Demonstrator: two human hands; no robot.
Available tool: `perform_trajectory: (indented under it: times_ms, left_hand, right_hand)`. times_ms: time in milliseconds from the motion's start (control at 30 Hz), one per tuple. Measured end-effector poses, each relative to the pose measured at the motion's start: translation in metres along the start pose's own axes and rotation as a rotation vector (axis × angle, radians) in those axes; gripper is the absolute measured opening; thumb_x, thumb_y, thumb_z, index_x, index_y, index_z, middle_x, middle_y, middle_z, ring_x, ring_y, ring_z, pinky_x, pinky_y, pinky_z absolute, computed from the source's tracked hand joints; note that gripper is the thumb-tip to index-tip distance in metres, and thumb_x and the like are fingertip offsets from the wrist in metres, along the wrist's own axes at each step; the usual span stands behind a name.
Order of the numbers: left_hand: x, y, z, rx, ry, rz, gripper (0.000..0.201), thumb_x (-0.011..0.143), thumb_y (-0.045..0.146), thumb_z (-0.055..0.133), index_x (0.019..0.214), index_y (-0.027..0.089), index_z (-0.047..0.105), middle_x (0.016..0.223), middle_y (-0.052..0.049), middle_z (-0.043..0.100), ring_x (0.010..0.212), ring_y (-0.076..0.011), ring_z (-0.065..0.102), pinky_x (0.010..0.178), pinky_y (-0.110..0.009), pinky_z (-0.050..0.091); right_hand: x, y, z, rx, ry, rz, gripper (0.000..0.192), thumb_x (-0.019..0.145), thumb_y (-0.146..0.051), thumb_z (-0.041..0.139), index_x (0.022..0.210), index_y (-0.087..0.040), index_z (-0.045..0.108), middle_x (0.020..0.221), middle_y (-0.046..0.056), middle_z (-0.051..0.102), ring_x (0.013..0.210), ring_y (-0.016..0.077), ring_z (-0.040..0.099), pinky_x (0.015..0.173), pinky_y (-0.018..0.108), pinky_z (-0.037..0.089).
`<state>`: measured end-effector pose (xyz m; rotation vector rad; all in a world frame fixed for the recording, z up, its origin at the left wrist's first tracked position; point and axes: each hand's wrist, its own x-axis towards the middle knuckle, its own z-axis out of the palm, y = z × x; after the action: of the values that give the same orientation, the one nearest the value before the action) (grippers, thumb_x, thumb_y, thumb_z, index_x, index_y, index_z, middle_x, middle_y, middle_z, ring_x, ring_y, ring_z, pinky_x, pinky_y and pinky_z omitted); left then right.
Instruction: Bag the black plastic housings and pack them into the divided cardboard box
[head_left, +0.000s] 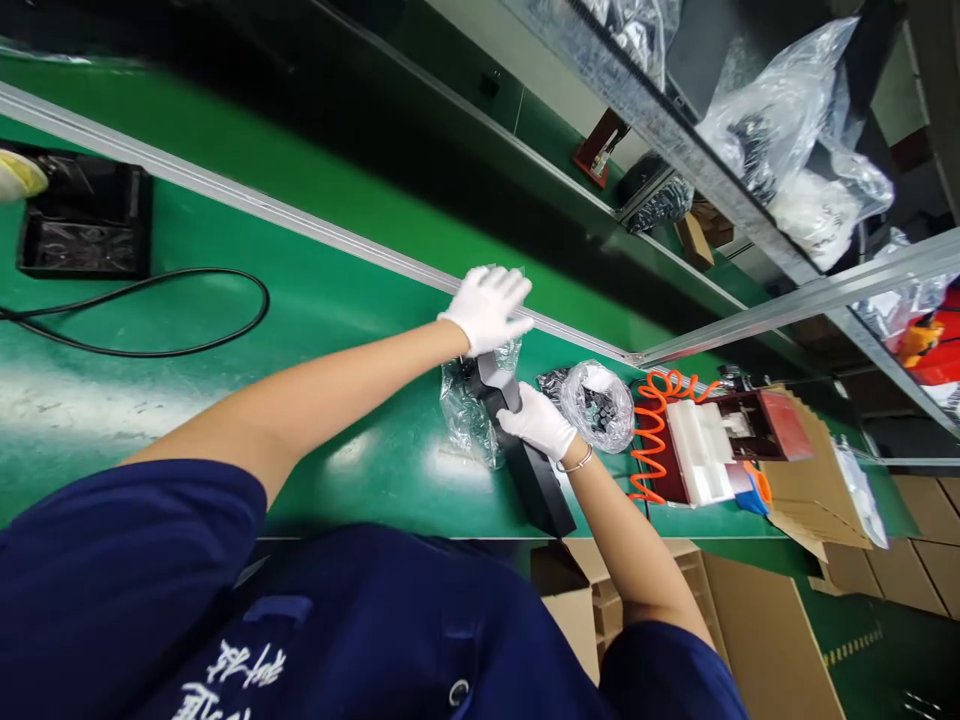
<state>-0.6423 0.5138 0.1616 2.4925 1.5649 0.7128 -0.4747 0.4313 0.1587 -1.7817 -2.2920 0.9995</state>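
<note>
A long black angular part [534, 485], perhaps a housing, lies slantwise on the green bench, its near end at the front edge. My right hand [538, 422], in a white glove, is closed around its middle. My left hand [489, 308], also gloved in white, is over the far end with its fingers stretched and spread. Whether its palm touches the part I cannot tell. A clear plastic bag [469, 420] lies crumpled beside and partly under the part. To the right of my right hand is an open clear bag [598, 405] of small black pieces.
An aluminium rail [300, 222] borders the bench's far side. At left lie a black tray [90, 225] and a looped black cable [259, 310]. A coiled orange hose [651, 430] and a red device [780, 425] stand right. Cardboard boxes [765, 630] sit below; shelf beams [690, 130] hang overhead.
</note>
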Motion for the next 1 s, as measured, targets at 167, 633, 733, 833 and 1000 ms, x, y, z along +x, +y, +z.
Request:
perform_trajectory:
  times_ms: [167, 633, 733, 833, 1000]
  left_hand:
    - [0.0082, -0.0047, 0.0000, -0.001, -0.059, 0.146, 0.066, 0.098, 0.052, 0.042, 0.153, 0.016, 0.043, 0.160, -0.014, 0.042, 0.147, -0.0327, 0.035, 0.123, -0.051, 0.014]
    - [0.0107, -0.0047, -0.0013, 0.027, 0.034, -0.056, 0.068, 0.100, 0.050, 0.037, 0.155, 0.009, 0.037, 0.160, -0.021, 0.038, 0.148, -0.0363, 0.034, 0.120, -0.054, 0.019]
    - [0.0066, 0.0005, -0.0024, 0.011, -0.029, 0.121, 0.066, 0.100, 0.052, 0.038, 0.153, 0.013, 0.041, 0.158, -0.016, 0.043, 0.147, -0.0329, 0.036, 0.121, -0.050, 0.019]
    - [0.0050, 0.0004, -0.0030, -0.017, -0.025, 0.129, 0.064, 0.101, 0.051, 0.034, 0.153, 0.015, 0.042, 0.158, -0.015, 0.045, 0.145, -0.0313, 0.038, 0.121, -0.048, 0.020]
    - [0.0051, -0.0031, -0.0015, -0.006, -0.021, 0.038, 0.069, 0.099, 0.052, 0.038, 0.156, 0.013, 0.037, 0.161, -0.017, 0.039, 0.148, -0.0333, 0.033, 0.122, -0.050, 0.014]
  right_hand:
    - [-0.0028, 0.0042, 0.0013, 0.006, 0.004, 0.027, 0.017, 0.076, -0.025, 0.063, 0.086, -0.022, 0.050, 0.081, 0.000, 0.063, 0.072, 0.0166, 0.056, 0.069, 0.029, 0.045]
    - [-0.0035, 0.0024, -0.0001, 0.029, -0.013, 0.029, 0.017, 0.078, -0.027, 0.063, 0.085, -0.022, 0.049, 0.081, 0.000, 0.064, 0.072, 0.0173, 0.058, 0.070, 0.030, 0.046]
    - [-0.0042, 0.0022, -0.0001, 0.026, -0.011, 0.034, 0.016, 0.077, -0.026, 0.063, 0.087, -0.021, 0.051, 0.084, 0.002, 0.066, 0.075, 0.0179, 0.059, 0.071, 0.030, 0.047]
    - [-0.0043, 0.0032, 0.0007, 0.038, -0.004, 0.024, 0.017, 0.078, -0.027, 0.063, 0.090, -0.021, 0.053, 0.084, 0.001, 0.066, 0.075, 0.0178, 0.059, 0.071, 0.029, 0.046]
    - [-0.0031, 0.0058, 0.0022, 0.056, -0.014, 0.029, 0.016, 0.078, -0.027, 0.064, 0.089, -0.021, 0.055, 0.083, 0.000, 0.066, 0.074, 0.0170, 0.059, 0.070, 0.029, 0.046]
